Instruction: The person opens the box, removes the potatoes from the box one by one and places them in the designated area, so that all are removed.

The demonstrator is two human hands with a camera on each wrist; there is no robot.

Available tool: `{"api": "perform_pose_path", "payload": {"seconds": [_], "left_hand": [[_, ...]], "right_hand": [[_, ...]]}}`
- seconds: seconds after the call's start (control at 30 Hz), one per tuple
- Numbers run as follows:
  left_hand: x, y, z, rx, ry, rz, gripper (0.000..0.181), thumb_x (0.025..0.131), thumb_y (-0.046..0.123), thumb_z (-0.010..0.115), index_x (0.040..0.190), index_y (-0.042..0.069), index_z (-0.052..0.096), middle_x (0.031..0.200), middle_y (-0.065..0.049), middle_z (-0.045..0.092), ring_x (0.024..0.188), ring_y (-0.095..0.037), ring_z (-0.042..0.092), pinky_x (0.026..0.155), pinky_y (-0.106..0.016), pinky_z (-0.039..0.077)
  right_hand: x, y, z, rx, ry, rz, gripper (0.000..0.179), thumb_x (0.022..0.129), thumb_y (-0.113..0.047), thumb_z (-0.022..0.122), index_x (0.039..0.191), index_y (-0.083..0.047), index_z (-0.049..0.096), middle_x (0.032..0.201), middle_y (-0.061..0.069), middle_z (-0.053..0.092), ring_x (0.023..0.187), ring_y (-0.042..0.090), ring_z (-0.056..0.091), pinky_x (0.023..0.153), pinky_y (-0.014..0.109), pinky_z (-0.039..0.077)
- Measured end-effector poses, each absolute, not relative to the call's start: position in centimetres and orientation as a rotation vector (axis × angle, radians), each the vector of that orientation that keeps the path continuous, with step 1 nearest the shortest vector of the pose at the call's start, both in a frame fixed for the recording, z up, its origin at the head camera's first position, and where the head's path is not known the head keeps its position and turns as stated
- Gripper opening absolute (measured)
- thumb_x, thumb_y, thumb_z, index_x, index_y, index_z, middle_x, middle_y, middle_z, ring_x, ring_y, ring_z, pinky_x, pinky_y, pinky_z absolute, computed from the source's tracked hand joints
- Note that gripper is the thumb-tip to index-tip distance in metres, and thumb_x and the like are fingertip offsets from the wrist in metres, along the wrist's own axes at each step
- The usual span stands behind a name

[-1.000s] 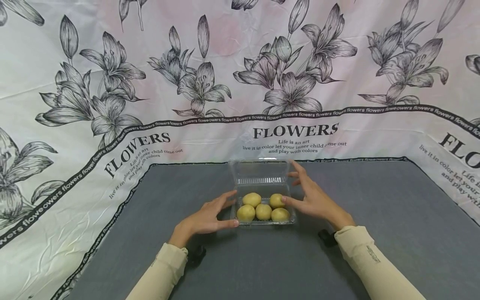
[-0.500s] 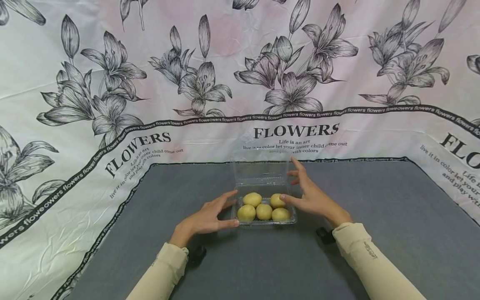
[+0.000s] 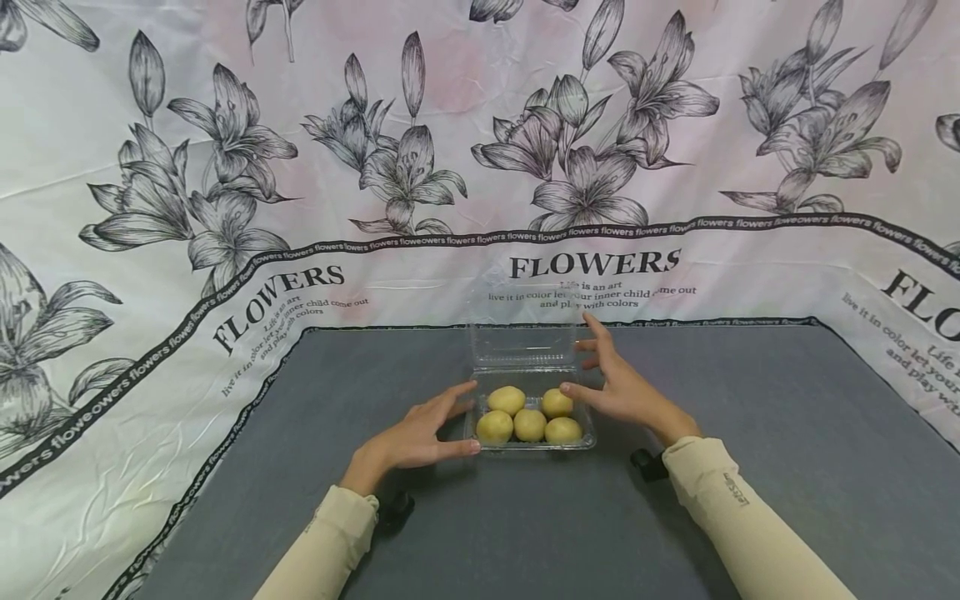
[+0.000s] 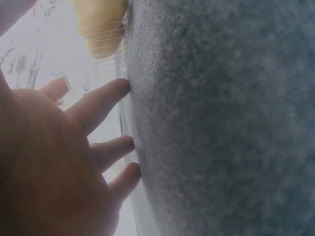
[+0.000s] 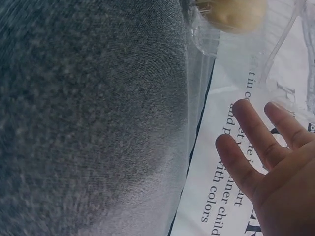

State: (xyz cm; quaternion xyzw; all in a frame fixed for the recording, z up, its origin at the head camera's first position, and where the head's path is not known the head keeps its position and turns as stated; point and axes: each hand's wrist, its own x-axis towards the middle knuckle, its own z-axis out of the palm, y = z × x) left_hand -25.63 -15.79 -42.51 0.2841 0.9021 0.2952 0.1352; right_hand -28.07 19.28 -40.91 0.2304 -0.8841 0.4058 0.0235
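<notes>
A clear plastic clamshell box point(image 3: 536, 447) lies on the grey table with several yellow potatoes point(image 3: 495, 427) in its base. Its transparent lid point(image 3: 523, 340) stands raised at the back. My left hand point(image 3: 418, 431) is at the box's left side, thumb by the front corner and fingers spread. In the left wrist view those fingers point(image 4: 101, 105) look straight, with a potato point(image 4: 101, 24) beyond them. My right hand point(image 3: 628, 393) reaches along the right side, fingers extended by the lid and thumb near a potato. Whether its fingertips point(image 5: 242, 110) touch the lid, I cannot tell.
The grey tabletop point(image 3: 525, 525) ends at a white cloth backdrop point(image 3: 420, 283) printed with flowers and lettering, close behind the box. Black wrist devices sit under both wrists, such as the one point(image 3: 649, 465) on the right.
The lid has swung further up, its top edge now higher against the backdrop. My hands have stayed nearly in place, and the view has shifted slightly.
</notes>
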Motion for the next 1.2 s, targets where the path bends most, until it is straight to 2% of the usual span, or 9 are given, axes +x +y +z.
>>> {"api": "perform_pose_path", "payload": {"seconds": [0.1,0.43,0.7,1.0,1.2], "left_hand": [[-25.58,-15.76,-42.51,0.82,2.621,0.847,0.095,0.093,0.064,0.063,0.165,0.031,0.011,0.164,0.004,0.039,0.159,-0.027,0.017,0.122,-0.068,0.012],[-25.64,-15.74,-42.63,0.815,2.625,0.844,0.094,0.093,0.064,0.062,0.164,0.034,0.011,0.163,0.004,0.04,0.159,-0.027,0.018,0.122,-0.068,0.013],[-25.6,-15.77,-42.6,0.836,2.629,0.844,0.094,0.093,0.063,0.063,0.165,0.031,0.01,0.163,0.004,0.04,0.159,-0.027,0.018,0.122,-0.068,0.013],[-25.6,-15.76,-42.59,0.829,2.623,0.843,0.095,0.093,0.063,0.063,0.165,0.031,0.01,0.163,0.003,0.04,0.159,-0.028,0.017,0.122,-0.068,0.013],[-25.58,-15.77,-42.56,0.815,2.619,0.843,0.095,0.093,0.064,0.063,0.165,0.031,0.01,0.164,0.004,0.039,0.159,-0.027,0.016,0.122,-0.068,0.011]], "right_hand": [[-28.31,19.38,-41.15,0.72,-2.735,1.273,0.11,0.097,-0.03,0.071,0.163,-0.025,-0.016,0.155,0.028,0.036,0.128,0.046,0.052,0.105,0.071,0.038],[-28.55,19.63,-41.51,0.725,-2.764,1.319,0.107,0.098,-0.032,0.069,0.162,-0.033,-0.016,0.156,0.029,0.035,0.128,0.047,0.052,0.101,0.069,0.041],[-28.33,19.65,-41.46,0.709,-2.788,1.336,0.105,0.098,-0.035,0.069,0.164,-0.026,-0.012,0.157,0.031,0.034,0.127,0.046,0.054,0.101,0.065,0.045],[-28.05,20.05,-41.74,0.697,-2.818,1.312,0.101,0.098,-0.037,0.068,0.164,-0.027,-0.008,0.157,0.031,0.033,0.126,0.047,0.056,0.099,0.066,0.046],[-27.86,20.26,-41.75,0.676,-2.774,1.182,0.095,0.097,-0.037,0.07,0.165,-0.027,0.005,0.154,0.025,0.041,0.125,0.045,0.054,0.094,0.064,0.048]]}}
